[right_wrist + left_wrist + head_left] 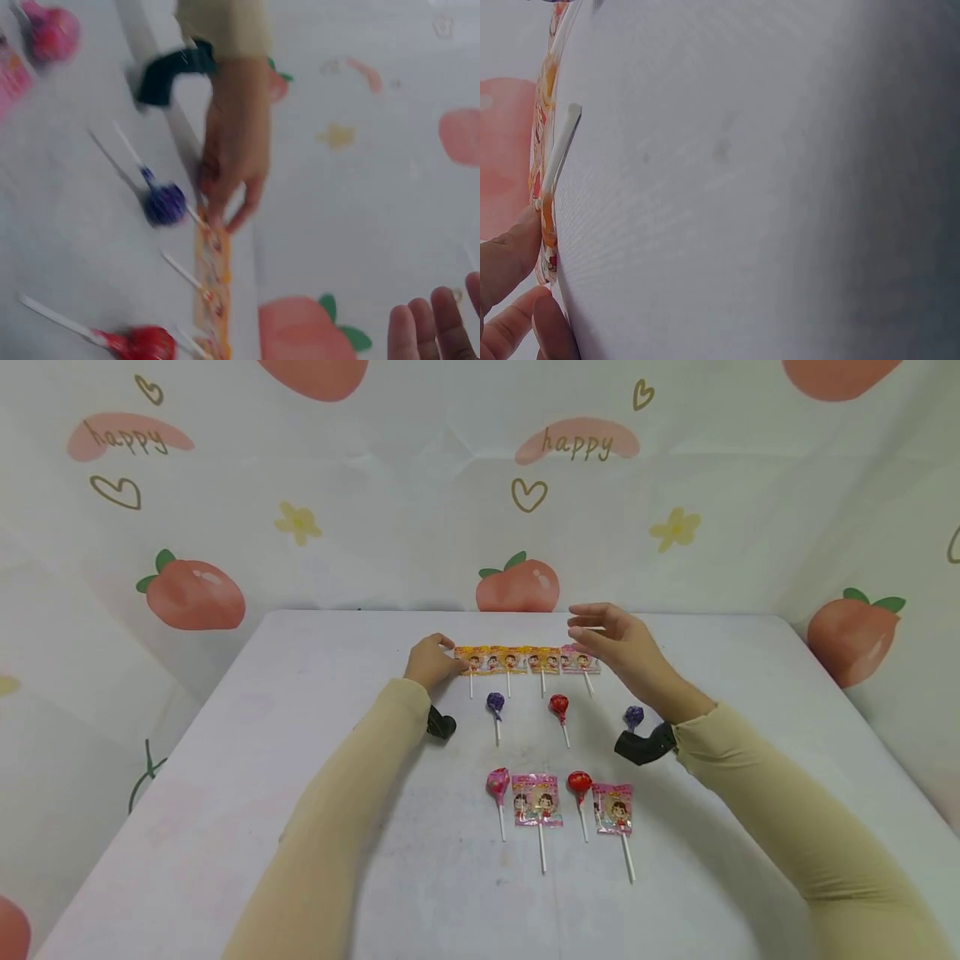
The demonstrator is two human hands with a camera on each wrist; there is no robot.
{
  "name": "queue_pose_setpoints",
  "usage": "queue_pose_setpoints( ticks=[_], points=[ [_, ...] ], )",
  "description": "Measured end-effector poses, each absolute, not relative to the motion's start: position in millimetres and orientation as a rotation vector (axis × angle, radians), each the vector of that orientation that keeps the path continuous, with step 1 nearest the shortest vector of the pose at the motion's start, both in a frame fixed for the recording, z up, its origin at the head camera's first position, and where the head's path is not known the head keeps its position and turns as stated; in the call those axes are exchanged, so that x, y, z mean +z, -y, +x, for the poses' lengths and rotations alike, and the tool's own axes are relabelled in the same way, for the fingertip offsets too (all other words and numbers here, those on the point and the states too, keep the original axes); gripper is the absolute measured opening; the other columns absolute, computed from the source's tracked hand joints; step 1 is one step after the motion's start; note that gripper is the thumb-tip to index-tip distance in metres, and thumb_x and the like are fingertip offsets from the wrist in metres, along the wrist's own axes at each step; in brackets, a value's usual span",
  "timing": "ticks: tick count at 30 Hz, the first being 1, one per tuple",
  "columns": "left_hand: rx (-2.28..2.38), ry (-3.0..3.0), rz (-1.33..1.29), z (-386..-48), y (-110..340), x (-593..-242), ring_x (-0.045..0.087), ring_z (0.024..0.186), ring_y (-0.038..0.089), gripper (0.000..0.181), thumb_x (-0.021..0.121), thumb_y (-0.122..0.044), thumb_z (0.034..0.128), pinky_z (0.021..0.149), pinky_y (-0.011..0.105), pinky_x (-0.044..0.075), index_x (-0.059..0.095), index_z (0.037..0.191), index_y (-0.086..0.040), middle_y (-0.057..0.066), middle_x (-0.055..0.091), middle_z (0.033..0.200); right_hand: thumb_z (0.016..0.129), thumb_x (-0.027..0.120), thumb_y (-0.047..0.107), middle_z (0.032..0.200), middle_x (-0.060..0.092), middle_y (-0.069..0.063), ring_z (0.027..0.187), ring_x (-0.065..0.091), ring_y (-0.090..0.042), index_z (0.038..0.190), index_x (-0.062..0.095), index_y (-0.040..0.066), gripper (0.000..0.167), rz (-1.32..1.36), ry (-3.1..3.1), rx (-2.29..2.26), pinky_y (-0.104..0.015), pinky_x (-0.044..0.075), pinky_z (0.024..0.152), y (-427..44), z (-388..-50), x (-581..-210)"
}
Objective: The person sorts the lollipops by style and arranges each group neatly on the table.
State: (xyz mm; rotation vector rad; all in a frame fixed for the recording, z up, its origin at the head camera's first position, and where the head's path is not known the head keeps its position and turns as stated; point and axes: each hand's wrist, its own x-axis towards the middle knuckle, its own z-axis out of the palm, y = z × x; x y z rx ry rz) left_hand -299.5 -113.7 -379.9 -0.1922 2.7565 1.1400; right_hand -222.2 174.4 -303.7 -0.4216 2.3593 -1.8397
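Observation:
My left hand (433,662) is at the left end of a row of flat-packed lollipops. Its thumb and fingers pinch the edge of the leftmost orange-wrapped lollipop (472,658), whose packet (547,217) shows edge-on in the left wrist view. Two more orange-wrapped lollipops (508,660) and a pink-wrapped lollipop (580,662) continue the row, sticks towards me. Above the row's right end my right hand (618,647) hovers with loosely bent fingers and holds nothing; only its fingertips (424,330) show in the right wrist view.
Nearer lie a purple ball lollipop (496,702), a red one (558,707) and another purple one (633,717) partly behind the right wrist strap. In front are a pink ball lollipop (498,782), a red one (580,783) and two pink-wrapped lollipops (537,800). A printed cloth (420,527) hangs behind the table.

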Motion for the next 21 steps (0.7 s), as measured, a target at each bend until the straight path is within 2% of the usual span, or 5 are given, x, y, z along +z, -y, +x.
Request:
queue_pose_setpoints(
  ticks=[6,12,15,19,21],
  points=[
    [1.138,-2.752,-0.203,-300.8,114.8,-380.5,0.048,0.126,0.030,0.052,0.077,-0.027,0.0835,0.108,0.043,0.037,0.056,0.127,-0.006,0.015,0.053,0.138,0.096,0.061,0.018,0.128,0.055,-0.010,0.114,0.057,-0.012,0.134,0.049,0.003,0.042,-0.564,-2.332,-1.792,-0.020,0.048,0.093,-166.0,-188.8,-317.4],
    [1.137,-2.758,-0.198,-302.6,115.8,-383.4,0.048,0.128,0.031,0.053,0.077,-0.028,0.0830,0.108,0.043,0.037,0.056,0.127,-0.007,0.015,0.053,0.139,0.092,0.065,0.011,0.131,0.056,-0.014,0.123,0.053,-0.034,0.132,0.051,0.000,0.043,-0.632,-2.282,-1.713,-0.024,0.051,0.091,-162.3,-164.1,-336.9],
    [1.130,-2.765,-0.196,-303.3,115.8,-384.6,0.048,0.127,0.031,0.052,0.077,-0.028,0.0829,0.108,0.043,0.038,0.057,0.126,-0.007,0.015,0.053,0.138,0.089,0.069,0.011,0.132,0.055,-0.020,0.123,0.050,-0.041,0.131,0.052,0.000,0.046,-0.690,-2.307,-1.625,-0.032,0.050,0.096,-161.7,-155.6,-348.0],
    [1.126,-2.771,-0.191,-303.2,115.2,-385.0,0.049,0.125,0.030,0.051,0.077,-0.028,0.0833,0.107,0.043,0.038,0.057,0.126,-0.007,0.015,0.054,0.137,0.087,0.073,0.015,0.133,0.056,-0.019,0.124,0.051,-0.037,0.130,0.054,0.001,0.050,-0.747,-2.350,-1.475,-0.047,0.044,0.103,-162.4,-147.9,-362.9],
    [1.122,-2.773,-0.185,-302.6,114.9,-384.7,0.049,0.124,0.030,0.051,0.076,-0.028,0.0837,0.107,0.043,0.038,0.056,0.126,-0.007,0.015,0.054,0.137,0.085,0.075,0.017,0.133,0.057,-0.016,0.124,0.051,-0.035,0.129,0.055,0.002,0.051,-0.754,-2.350,-1.416,-0.051,0.041,0.104,-163.0,-145.7,-369.1]
  ],
)
